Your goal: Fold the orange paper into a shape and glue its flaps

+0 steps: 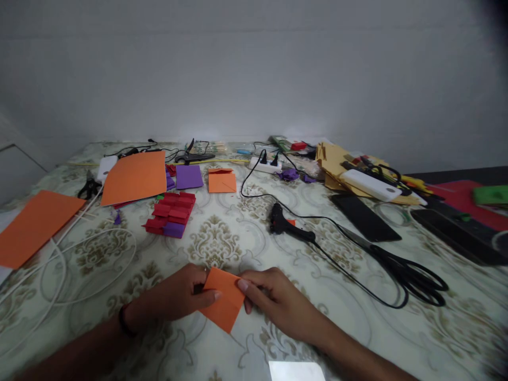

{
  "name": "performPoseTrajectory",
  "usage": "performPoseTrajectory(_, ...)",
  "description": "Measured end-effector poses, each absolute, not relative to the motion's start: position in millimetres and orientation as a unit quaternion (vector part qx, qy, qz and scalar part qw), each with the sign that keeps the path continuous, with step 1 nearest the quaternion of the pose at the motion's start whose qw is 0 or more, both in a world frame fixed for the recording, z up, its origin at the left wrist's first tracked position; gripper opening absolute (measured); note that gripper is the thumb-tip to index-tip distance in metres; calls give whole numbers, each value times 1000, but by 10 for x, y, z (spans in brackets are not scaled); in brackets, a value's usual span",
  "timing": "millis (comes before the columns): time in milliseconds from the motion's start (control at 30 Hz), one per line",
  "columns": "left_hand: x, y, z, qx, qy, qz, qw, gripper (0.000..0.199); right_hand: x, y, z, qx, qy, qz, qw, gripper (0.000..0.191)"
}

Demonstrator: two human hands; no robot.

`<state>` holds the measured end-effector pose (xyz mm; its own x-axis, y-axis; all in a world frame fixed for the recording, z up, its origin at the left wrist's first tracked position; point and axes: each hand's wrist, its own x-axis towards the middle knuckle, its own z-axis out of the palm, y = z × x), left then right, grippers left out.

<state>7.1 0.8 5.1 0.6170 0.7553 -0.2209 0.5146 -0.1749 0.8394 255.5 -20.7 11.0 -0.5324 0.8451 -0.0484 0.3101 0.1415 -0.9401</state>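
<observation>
Between my two hands is a small orange paper square (224, 302), tilted so one corner points toward me. My left hand (186, 293) pinches its left side, thumb on top and fingers hidden beneath. At its right edge my right hand (273, 299) grips it the same way, thumb over the paper. Beyond them lies a folded orange paper piece (222, 183) beside a purple paper square (189, 177). A stack of folded red paper pieces (172, 209) with a purple one rests to the left of these.
Large orange sheets (137, 177) lie at the left near white cables. To the right are a black glue gun (291, 226) with its cord, black-handled scissors (405, 270) and a black phone (365, 216). A white power strip (265, 164) sits at the back. Yellow paper (333, 159) is piled at right.
</observation>
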Motion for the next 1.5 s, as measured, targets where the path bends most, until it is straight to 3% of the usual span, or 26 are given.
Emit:
performPoseTrajectory(367,70,8,49,744,415,115,510,28,2557,-210,116,-401,-713,519,247,46)
performPoseTrajectory(700,68,9,54,739,394,109,536,23,2572,-202,110,-390,-719,515,257,51)
performPoseTrajectory(1500,62,17,13,769,418,111,471,32,2603,-182,108,-416,-719,508,228,35)
